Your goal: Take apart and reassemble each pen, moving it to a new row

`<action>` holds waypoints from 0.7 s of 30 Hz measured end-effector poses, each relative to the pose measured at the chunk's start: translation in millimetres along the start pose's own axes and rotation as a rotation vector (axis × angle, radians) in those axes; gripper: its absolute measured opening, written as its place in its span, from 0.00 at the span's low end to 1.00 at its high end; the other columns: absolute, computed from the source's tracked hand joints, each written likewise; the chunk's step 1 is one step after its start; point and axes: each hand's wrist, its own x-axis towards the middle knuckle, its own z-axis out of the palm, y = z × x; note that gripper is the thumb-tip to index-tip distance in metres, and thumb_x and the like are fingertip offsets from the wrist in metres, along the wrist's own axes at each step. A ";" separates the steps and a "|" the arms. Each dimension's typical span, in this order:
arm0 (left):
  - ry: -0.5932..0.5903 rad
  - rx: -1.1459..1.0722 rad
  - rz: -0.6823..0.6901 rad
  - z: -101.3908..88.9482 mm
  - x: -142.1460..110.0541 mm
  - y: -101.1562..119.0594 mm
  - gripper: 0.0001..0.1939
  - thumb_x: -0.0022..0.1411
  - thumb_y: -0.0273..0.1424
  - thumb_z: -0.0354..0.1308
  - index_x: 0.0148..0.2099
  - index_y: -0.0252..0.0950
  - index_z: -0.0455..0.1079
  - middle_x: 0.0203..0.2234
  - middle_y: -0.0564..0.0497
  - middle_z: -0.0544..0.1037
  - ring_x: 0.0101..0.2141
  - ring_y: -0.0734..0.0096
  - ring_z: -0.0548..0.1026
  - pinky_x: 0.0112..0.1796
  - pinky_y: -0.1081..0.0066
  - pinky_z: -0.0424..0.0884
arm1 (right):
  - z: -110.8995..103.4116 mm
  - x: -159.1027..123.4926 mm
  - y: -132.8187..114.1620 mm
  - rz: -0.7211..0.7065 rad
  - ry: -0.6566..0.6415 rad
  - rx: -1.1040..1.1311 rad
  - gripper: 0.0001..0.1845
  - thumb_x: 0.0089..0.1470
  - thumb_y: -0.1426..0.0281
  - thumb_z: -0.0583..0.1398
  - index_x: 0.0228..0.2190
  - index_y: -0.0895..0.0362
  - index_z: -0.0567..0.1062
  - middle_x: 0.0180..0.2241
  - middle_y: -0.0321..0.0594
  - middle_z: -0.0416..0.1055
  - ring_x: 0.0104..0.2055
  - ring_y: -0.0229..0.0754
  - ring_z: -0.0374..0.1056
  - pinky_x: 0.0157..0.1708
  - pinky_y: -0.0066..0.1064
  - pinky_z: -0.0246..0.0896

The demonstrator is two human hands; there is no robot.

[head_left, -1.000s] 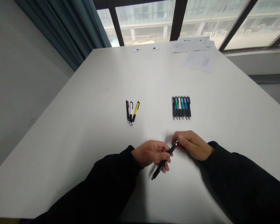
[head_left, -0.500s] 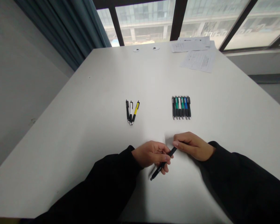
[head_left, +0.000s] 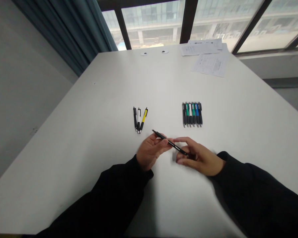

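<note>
My left hand (head_left: 152, 152) and my right hand (head_left: 197, 157) both hold a black retractable pen (head_left: 170, 142) over the white table (head_left: 89, 138). Its slim tip points up and to the left, past my left fingers. The pen's far end disappears into my slightly blurred right fingers. A little ahead of my left hand lies a fanned group of three pens (head_left: 139, 119), one of them yellow and one white. Farther right, a neat row of several pens (head_left: 192, 114) in black, green, white and blue lies side by side, tips toward me.
Loose printed papers (head_left: 210, 62) lie at the far right of the table, and two small white discs (head_left: 154, 53) sit near its far edge. Beyond stand a large window (head_left: 154, 24) and a dark teal curtain (head_left: 64, 29); a grey wall (head_left: 27, 99) is at left.
The pen has swung round from pointing down-left to pointing up-left. My left hand has risen and turned, and my right hand has dropped back slightly along the pen.
</note>
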 end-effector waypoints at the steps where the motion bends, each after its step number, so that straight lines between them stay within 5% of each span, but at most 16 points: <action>1: 0.033 -0.005 -0.002 0.1 0.1 0.9 0.17 0.49 0.30 0.72 0.37 0.33 0.68 0.32 0.48 0.81 0.39 0.66 0.79 0.49 0.60 0.71 | -0.5 0.6 0.4 0.007 0.049 0.050 0.24 0.58 0.64 0.63 0.52 0.56 0.63 0.29 0.38 0.74 0.26 0.34 0.66 0.26 0.27 0.63; 5: 0.066 0.097 -0.059 -0.9 -2.6 2.3 0.17 0.48 0.33 0.72 0.35 0.31 0.70 0.27 0.49 0.80 0.29 0.68 0.79 0.39 0.61 0.76 | -9.8 3.8 2.5 0.063 0.297 0.289 0.17 0.53 0.62 0.66 0.40 0.59 0.72 0.23 0.36 0.71 0.19 0.33 0.62 0.14 0.22 0.51; 9: -0.103 0.298 -0.217 0.0 -9.4 -1.2 0.20 0.46 0.36 0.73 0.37 0.29 0.72 0.27 0.45 0.81 0.24 0.67 0.78 0.31 0.64 0.76 | -17.2 6.4 1.7 0.059 0.418 0.501 0.17 0.48 0.63 0.69 0.38 0.59 0.75 0.19 0.33 0.67 0.17 0.32 0.59 0.13 0.22 0.45; 15: -0.337 0.404 -0.345 7.0 -17.0 -8.2 0.20 0.46 0.34 0.73 0.39 0.29 0.73 0.29 0.42 0.81 0.31 0.63 0.81 0.37 0.64 0.75 | -7.1 15.4 -0.4 0.093 0.134 0.788 0.17 0.57 0.57 0.60 0.34 0.60 0.76 0.16 0.31 0.62 0.15 0.29 0.53 0.15 0.23 0.45; 18: -0.350 0.397 -0.330 8.6 -16.7 -8.4 0.19 0.47 0.35 0.73 0.38 0.29 0.72 0.30 0.43 0.81 0.32 0.63 0.80 0.38 0.64 0.74 | -2.5 21.8 -1.3 0.133 -0.052 0.913 0.23 0.62 0.53 0.53 0.30 0.60 0.74 0.12 0.27 0.53 0.12 0.28 0.43 0.13 0.22 0.40; 21: -0.320 0.368 -0.342 8.5 -15.9 -8.2 0.19 0.47 0.34 0.73 0.38 0.30 0.72 0.30 0.43 0.81 0.31 0.64 0.80 0.36 0.65 0.74 | -2.7 25.7 -1.7 0.168 -0.091 0.958 0.29 0.65 0.52 0.45 0.28 0.60 0.73 0.11 0.26 0.50 0.11 0.29 0.39 0.12 0.21 0.37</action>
